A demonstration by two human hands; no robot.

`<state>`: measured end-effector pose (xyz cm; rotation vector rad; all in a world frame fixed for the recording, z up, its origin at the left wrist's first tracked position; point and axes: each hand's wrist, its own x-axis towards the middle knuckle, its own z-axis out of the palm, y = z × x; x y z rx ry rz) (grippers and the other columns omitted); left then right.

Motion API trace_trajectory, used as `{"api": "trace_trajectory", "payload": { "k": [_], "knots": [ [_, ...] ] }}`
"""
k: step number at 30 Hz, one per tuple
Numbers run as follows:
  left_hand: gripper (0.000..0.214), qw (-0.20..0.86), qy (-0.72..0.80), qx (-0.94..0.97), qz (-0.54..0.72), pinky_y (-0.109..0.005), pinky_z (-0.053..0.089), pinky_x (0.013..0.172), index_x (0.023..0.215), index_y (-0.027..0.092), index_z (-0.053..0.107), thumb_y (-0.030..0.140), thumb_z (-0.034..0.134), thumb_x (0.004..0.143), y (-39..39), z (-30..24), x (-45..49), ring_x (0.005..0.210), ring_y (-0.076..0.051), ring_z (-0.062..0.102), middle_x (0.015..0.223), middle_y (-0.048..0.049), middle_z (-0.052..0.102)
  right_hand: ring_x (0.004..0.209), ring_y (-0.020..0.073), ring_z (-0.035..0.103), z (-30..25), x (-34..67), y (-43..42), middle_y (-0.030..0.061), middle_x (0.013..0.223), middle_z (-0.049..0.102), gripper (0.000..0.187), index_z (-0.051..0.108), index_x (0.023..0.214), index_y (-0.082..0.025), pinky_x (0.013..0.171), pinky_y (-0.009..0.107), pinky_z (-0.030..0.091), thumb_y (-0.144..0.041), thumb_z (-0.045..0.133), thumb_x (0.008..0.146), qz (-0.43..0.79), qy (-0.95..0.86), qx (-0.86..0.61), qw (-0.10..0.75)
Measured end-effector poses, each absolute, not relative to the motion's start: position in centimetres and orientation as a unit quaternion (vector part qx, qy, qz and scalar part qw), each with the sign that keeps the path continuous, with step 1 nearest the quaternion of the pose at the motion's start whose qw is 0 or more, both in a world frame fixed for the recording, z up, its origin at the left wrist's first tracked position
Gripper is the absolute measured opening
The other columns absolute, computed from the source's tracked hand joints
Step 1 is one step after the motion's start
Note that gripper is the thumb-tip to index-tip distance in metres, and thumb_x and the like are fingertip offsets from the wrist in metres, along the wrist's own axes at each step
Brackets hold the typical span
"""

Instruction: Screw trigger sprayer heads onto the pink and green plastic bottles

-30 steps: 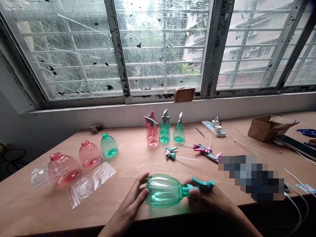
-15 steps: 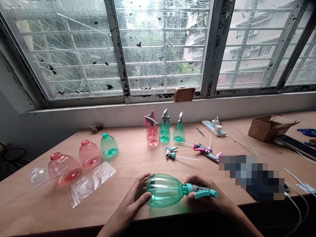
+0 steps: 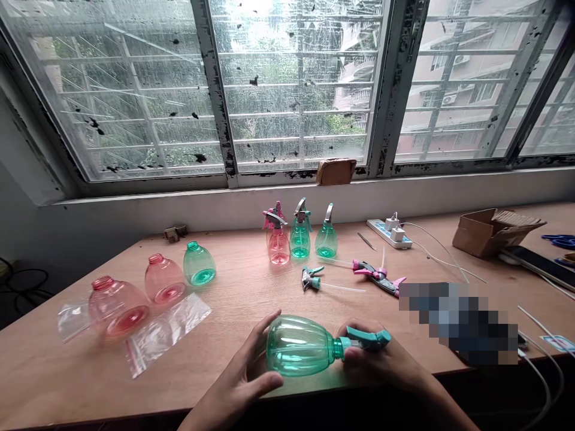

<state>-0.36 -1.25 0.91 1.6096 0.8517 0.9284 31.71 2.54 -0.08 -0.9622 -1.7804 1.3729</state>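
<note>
A clear green spray bottle (image 3: pixel 299 346) lies on its side near the front edge of the wooden table (image 3: pixel 251 287). My left hand (image 3: pixel 245 374) cups the bottle's base, fingers and thumb wrapped round it. My right hand (image 3: pixel 381 362) is closed on the teal trigger head (image 3: pixel 366 339) fitted at the bottle's neck. Behind, three assembled spray bottles stand together: a pink one (image 3: pixel 278 242) and two green ones (image 3: pixel 299 236) (image 3: pixel 326 238).
At the left stand two headless pink bottles (image 3: pixel 117 306) (image 3: pixel 163 280) and a green one (image 3: pixel 198 264), with clear plastic bags (image 3: pixel 166 332). Loose trigger heads (image 3: pixel 311 279) (image 3: pixel 377 276) lie mid-table. A power strip (image 3: pixel 389 233), cables, a cardboard box (image 3: pixel 492 230) and a blurred object (image 3: pixel 458 323) sit right.
The trigger head has turned on the bottle's neck under my right hand. My left hand has shifted its hold on the base, the thumb now lower under the bottle.
</note>
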Motion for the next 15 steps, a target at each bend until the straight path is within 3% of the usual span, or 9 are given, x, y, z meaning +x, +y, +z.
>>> {"api": "trace_trajectory", "payload": {
  "k": [3, 5, 11, 15],
  "knots": [
    [0.057, 0.504, 0.383, 0.663, 0.399, -0.052, 0.033, 0.126, 0.153, 0.033, 0.048, 0.058, 0.057, 0.102, -1.4, 1.9, -0.1, 0.153, -0.035, 0.039, 0.163, -0.0075, 0.047, 0.068, 0.0173, 0.056, -0.3, 31.8, 2.5, -0.0007, 0.076, 0.062, 0.042, 0.066, 0.092, -0.02, 0.064, 0.029, 0.045, -0.06, 0.074, 0.084, 0.539, -0.677, -0.367, 0.342],
    [0.051, 0.5, 0.397, 0.653, 0.406, -0.052, 0.034, 0.125, 0.149, 0.032, 0.053, 0.055, 0.055, 0.104, -1.4, 2.1, -0.1, 0.15, -0.035, 0.042, 0.159, -0.0079, 0.052, 0.068, 0.0173, 0.056, -0.4, 31.9, 2.5, -0.0008, 0.076, 0.062, 0.042, 0.067, 0.092, -0.02, 0.065, 0.028, 0.045, -0.06, 0.074, 0.084, 0.538, -0.676, -0.366, 0.346],
    [0.066, 0.577, 0.346, 0.616, 0.41, -0.053, 0.039, 0.122, 0.149, 0.036, 0.052, 0.046, 0.08, 0.09, -1.0, 1.1, -0.3, 0.153, -0.037, 0.038, 0.166, -0.0064, 0.043, 0.07, 0.0184, 0.061, -0.9, 32.0, 2.6, 0.001, 0.078, 0.067, 0.048, 0.069, 0.1, -0.02, 0.067, 0.029, 0.049, -0.065, 0.071, 0.085, 0.538, -0.668, -0.377, 0.348],
    [0.073, 0.6, 0.335, 0.614, 0.388, -0.053, 0.033, 0.126, 0.15, 0.037, 0.053, 0.038, 0.087, 0.085, -0.9, 1.0, -0.2, 0.154, -0.035, 0.036, 0.166, -0.0045, 0.044, 0.07, 0.0189, 0.062, -1.3, 32.0, 2.6, 0.0029, 0.078, 0.07, 0.052, 0.069, 0.102, -0.018, 0.07, 0.031, 0.051, -0.067, 0.069, 0.086, 0.54, -0.658, -0.38, 0.363]
  ]
}}
